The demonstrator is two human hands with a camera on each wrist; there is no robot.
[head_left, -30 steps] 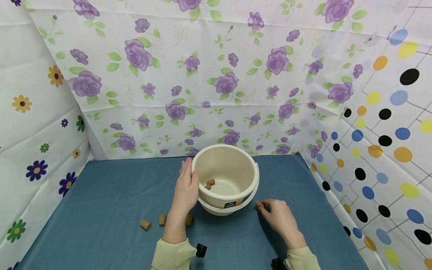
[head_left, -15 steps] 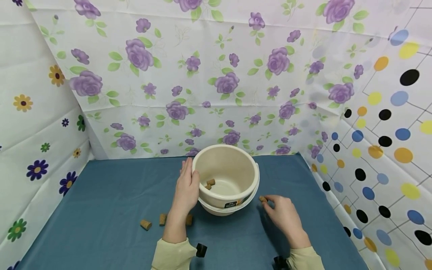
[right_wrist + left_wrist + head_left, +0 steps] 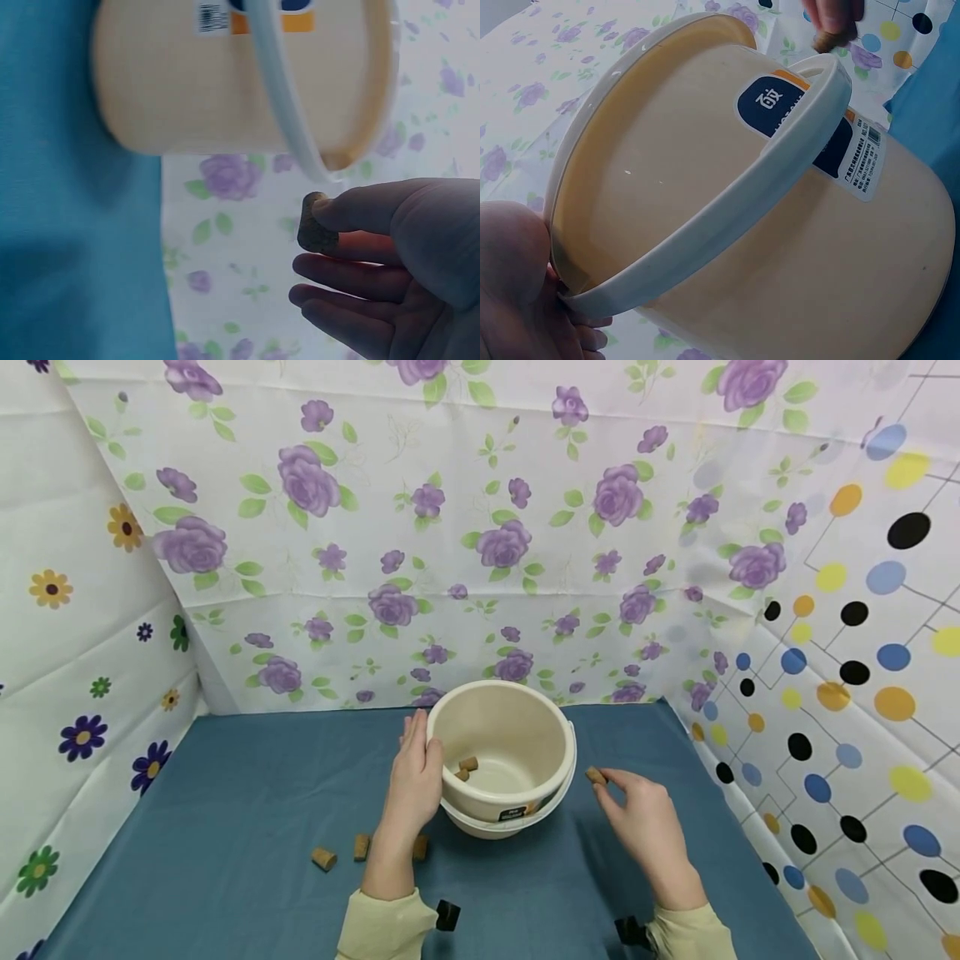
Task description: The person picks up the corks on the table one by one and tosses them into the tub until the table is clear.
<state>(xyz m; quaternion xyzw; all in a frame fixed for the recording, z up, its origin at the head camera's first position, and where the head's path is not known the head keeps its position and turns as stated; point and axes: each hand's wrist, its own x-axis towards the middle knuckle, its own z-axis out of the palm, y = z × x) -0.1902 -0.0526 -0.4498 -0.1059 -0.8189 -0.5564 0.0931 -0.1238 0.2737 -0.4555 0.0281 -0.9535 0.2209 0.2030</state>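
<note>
A cream bucket [image 3: 510,735] with a white handle stands on the blue cloth, with two corks [image 3: 468,764] visible inside at its left. My left hand [image 3: 412,777] lies flat along the bucket's left side, fingers straight up by the rim. In the left wrist view, the palm [image 3: 514,277] is right at the rim, beside the handle's end. My right hand [image 3: 645,818] pinches a cork [image 3: 596,775] between thumb and fingers, raised over the cloth just right of the bucket. In the right wrist view the held cork [image 3: 316,223] shows near the rim, the other fingers extended.
Three more corks lie on the cloth: one far left [image 3: 324,860], another upright [image 3: 362,847], and a third [image 3: 420,849] partly behind the left forearm. Flowered sheeting [image 3: 495,527] hangs behind the table, and a dotted sheet [image 3: 862,693] lines the right side.
The right hand has lifted the cork up and slightly to the right, away from the cloth beside the bucket. The left hand and bucket have stayed in place.
</note>
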